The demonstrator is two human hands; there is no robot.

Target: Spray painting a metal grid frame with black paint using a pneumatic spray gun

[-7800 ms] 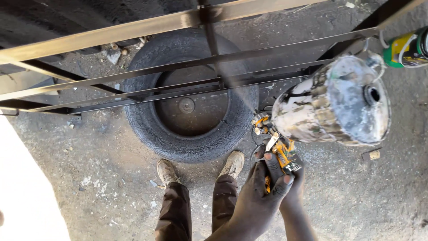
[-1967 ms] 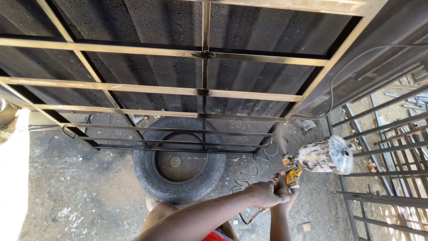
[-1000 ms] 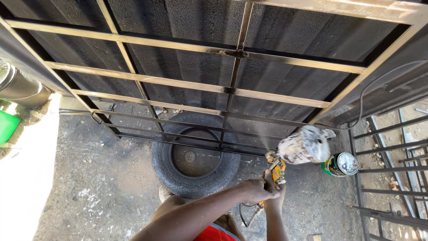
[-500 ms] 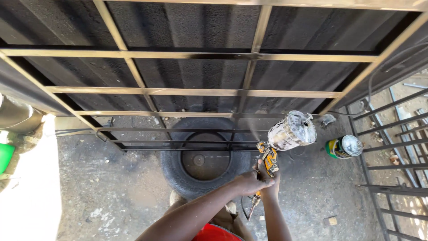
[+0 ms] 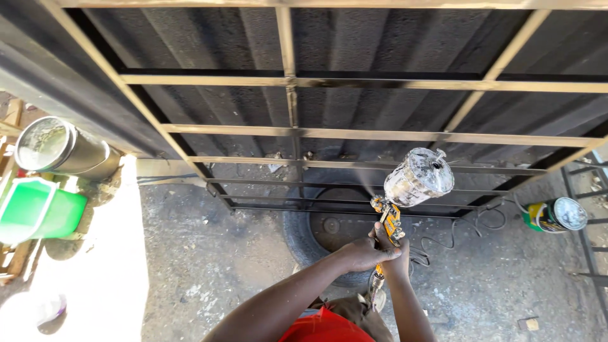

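Observation:
Both of my hands grip the handle of a yellow spray gun (image 5: 389,218) with a paint-spattered metal cup (image 5: 418,178) on top. My left hand (image 5: 366,252) wraps the handle from the left; my right hand (image 5: 398,258) is pressed behind it, mostly hidden. A faint mist leaves the nozzle toward the lower bars of a large metal gate frame (image 5: 292,107) with black corrugated sheet behind it. An old tyre (image 5: 315,233) lies on the ground under the frame's lower edge.
A green bucket (image 5: 38,212) and a grey metal drum (image 5: 58,149) stand at the left. An open paint tin (image 5: 557,215) sits at the right beside another barred frame (image 5: 586,247). A hose (image 5: 446,240) trails over the dirt floor.
The view has swung left and the spray gun has shifted left along the lower bars. The bucket and drum have come into sight at the left.

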